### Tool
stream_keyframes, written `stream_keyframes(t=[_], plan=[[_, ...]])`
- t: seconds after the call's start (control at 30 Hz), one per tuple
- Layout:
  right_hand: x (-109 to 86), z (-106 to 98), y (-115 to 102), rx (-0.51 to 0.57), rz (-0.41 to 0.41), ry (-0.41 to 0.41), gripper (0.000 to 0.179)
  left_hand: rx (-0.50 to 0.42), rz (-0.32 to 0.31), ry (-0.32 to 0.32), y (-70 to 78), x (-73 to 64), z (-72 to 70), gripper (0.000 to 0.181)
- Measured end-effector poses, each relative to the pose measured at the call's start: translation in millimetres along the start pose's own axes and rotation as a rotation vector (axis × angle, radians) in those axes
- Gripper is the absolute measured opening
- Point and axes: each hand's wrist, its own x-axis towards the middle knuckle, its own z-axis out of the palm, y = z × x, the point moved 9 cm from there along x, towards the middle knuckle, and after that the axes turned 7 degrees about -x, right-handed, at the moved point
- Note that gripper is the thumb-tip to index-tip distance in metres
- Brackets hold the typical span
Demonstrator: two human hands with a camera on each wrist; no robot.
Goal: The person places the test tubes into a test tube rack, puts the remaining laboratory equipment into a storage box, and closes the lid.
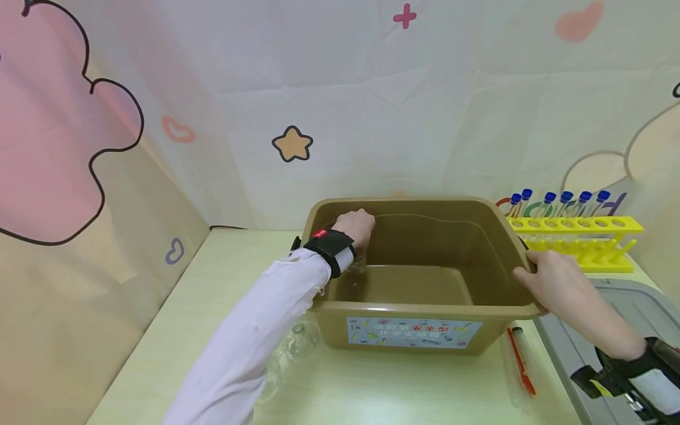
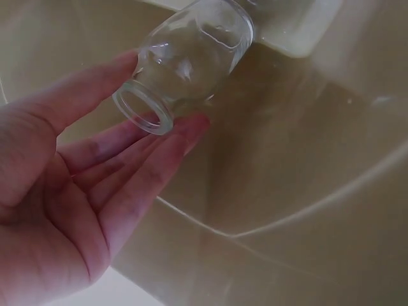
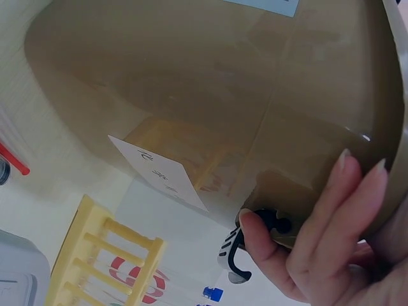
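Note:
A brown plastic storage bin (image 1: 414, 309) stands on the table with a label on its front wall. Inside its left part is my left hand (image 1: 357, 229), wrist over the rim. In the left wrist view, the thumb and fingers pinch a clear glass bottle (image 2: 194, 54) near its lipped mouth, which points back toward the palm. My right hand (image 1: 565, 289) grips the bin's right rim, thumb on the inner side. The right wrist view shows its fingers against the outer wall, next to a black-and-grey latch (image 3: 233, 255).
Behind the right hand stands a yellow test tube rack (image 1: 576, 224) with several blue-capped tubes. A grey lid (image 1: 552, 339) lies at the right. Clear glassware (image 1: 301, 340) sits left of the bin's front, and a red slender tool (image 1: 519, 360) lies near its front right corner.

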Motion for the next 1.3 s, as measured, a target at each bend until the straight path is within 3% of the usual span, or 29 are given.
stream_keyframes(t=[0.27,0.5,0.9,1.3], plan=[[0.2,1,1,-0.016,0.015,0.001,0.025,0.021,-0.009,-0.029,-3.6,5.0,9.4,0.025],[-0.1,1,1,0.006,0.015,0.005,0.025,0.019,-0.018,-0.051,-7.4,7.8,16.3,0.024],[-0.6,-3,-1,0.002,-0.008,0.039,0.023,-0.011,-0.032,-0.067,-9.7,9.2,18.6,0.032],[-0.9,0,2,0.0,0.009,0.023,0.029,-0.048,-0.046,-0.079,-12.0,7.7,21.1,0.036]])
